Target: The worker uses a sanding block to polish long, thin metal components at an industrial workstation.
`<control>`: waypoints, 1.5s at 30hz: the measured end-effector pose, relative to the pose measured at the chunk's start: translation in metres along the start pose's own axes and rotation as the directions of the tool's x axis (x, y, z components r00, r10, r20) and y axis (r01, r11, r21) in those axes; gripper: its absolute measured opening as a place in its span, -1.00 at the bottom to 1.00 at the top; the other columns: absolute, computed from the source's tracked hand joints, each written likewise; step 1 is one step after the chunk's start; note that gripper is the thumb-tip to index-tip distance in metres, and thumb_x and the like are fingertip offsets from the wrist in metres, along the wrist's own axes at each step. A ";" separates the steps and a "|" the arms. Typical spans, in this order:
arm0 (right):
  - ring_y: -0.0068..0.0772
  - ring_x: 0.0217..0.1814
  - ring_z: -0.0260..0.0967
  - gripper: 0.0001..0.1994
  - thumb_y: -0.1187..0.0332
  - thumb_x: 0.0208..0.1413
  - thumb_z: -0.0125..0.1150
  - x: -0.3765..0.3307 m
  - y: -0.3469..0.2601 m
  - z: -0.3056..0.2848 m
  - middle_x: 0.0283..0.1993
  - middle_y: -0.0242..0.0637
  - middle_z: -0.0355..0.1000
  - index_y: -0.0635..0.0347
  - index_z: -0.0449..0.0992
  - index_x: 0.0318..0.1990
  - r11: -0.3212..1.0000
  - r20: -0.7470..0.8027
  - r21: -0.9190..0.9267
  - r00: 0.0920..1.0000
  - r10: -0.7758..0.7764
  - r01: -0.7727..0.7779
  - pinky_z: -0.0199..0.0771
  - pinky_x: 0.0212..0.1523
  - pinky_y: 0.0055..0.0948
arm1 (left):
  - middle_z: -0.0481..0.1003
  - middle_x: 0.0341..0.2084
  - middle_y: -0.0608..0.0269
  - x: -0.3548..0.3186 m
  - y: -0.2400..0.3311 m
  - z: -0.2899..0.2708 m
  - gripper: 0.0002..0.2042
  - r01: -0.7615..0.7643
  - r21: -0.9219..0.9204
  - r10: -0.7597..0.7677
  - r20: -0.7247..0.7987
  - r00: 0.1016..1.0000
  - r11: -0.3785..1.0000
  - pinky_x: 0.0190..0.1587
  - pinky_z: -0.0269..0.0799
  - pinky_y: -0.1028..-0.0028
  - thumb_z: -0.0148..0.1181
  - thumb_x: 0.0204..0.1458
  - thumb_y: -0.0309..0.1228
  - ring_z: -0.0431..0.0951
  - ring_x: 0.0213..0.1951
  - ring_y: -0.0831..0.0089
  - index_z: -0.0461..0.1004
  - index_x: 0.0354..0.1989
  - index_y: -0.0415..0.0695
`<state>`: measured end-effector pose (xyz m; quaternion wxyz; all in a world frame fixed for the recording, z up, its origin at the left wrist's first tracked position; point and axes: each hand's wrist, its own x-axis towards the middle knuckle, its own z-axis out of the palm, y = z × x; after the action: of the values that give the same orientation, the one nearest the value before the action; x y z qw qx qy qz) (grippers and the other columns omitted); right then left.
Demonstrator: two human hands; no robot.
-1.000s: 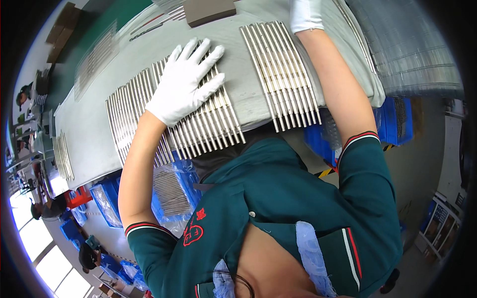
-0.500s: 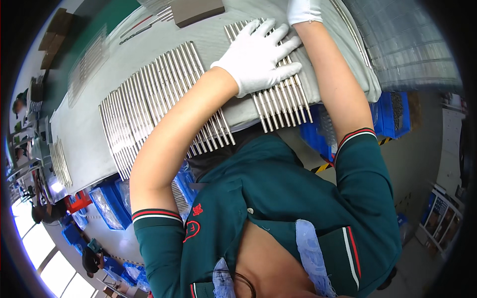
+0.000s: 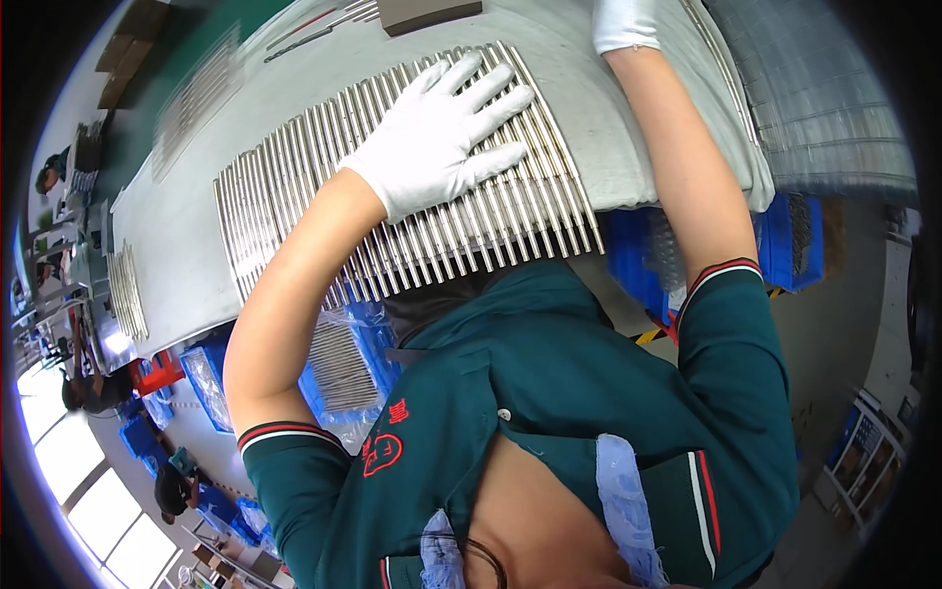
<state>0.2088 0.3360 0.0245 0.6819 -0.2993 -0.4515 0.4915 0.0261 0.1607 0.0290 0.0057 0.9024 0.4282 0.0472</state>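
1. Left hand [image 3: 442, 137] in a white glove is spread flat, fingers fanned out, palm down on a big row of metal rods [image 3: 324, 187]. It's pressing on top of them, not wrapped around any.
2. The rods are thin, silvery, and lie side by side in one wide band on the grey table [image 3: 608, 128]. The band runs from the left part of the table to just past the left hand, and the near ends hang over the table's front edge – right above the person's green shirt [image 3: 549, 393].
3. Right hand [image 3: 625, 22] is also gloved in white, but it's up at the top edge of the view and mostly cut off, so I can't tell if it's gripping anything or just resting. It sits well apart from the left hand, on the far side of the table.
4. Other stuff: a dark flat block [image 3: 429, 13] at the far edge near the top, and a smaller bunch of rods [image 3: 126, 292] off on the left end of the table.
5. Under the table edge there are blue bins [image 3: 785, 240], plus a clear plastic bag of more rods [image 3: 339, 363] below the left forearm.
6. Far left, another person [image 3: 83, 388] is over by the bright windows – nowhere near the rods.
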 end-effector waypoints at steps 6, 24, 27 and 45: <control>-0.37 0.01 0.40 -0.49 0.10 0.22 0.23 0.005 0.007 -0.007 0.02 -0.19 0.50 0.41 0.45 0.10 0.979 0.017 -0.183 0.996 -0.087 0.088 0.34 0.08 -0.44 | 0.21 0.31 -0.10 0.050 0.026 0.015 -0.35 -0.010 -0.025 0.006 -0.130 0.992 1.000 0.39 -0.05 0.09 -0.20 0.25 0.14 0.12 0.37 -0.05 0.22 0.34 -0.08; -0.36 0.04 0.41 -0.49 0.11 0.18 0.29 0.009 0.015 -0.007 0.01 -0.14 0.52 0.42 0.46 0.07 0.971 0.016 -0.211 0.994 -0.109 0.110 0.34 0.09 -0.43 | 0.19 0.33 -0.08 -0.060 -0.043 -0.007 -0.28 0.220 0.081 -0.219 -0.013 0.976 0.972 0.45 -0.16 0.10 -0.13 0.17 0.22 0.08 0.41 0.04 0.22 0.36 -0.05; -0.36 0.01 0.42 -0.51 0.13 0.17 0.30 0.004 0.016 -0.002 -0.01 -0.13 0.52 0.41 0.47 0.06 0.965 0.033 -0.243 0.996 -0.089 0.094 0.36 0.06 -0.44 | 0.19 0.33 -0.08 -0.041 -0.031 -0.004 -0.31 0.216 0.097 -0.212 -0.044 0.976 0.972 0.44 -0.14 0.10 -0.12 0.19 0.17 0.09 0.40 0.02 0.22 0.36 -0.05; -0.31 -0.01 0.42 -0.49 0.16 0.13 0.34 -0.007 0.018 -0.009 -0.05 -0.16 0.52 0.40 0.43 0.08 0.871 0.154 -0.442 0.974 -0.163 0.216 0.37 0.08 -0.38 | 0.22 0.32 0.02 -0.189 -0.097 -0.015 -0.34 0.617 0.247 -0.612 -0.105 0.784 0.747 0.39 -0.05 0.04 -0.08 0.17 0.16 0.12 0.38 0.05 0.27 0.33 0.00</control>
<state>0.2093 0.3361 0.0036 0.6110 -0.3771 -0.6188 0.3185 -0.1695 0.0753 0.0243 -0.1050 0.7031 0.7033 -0.0079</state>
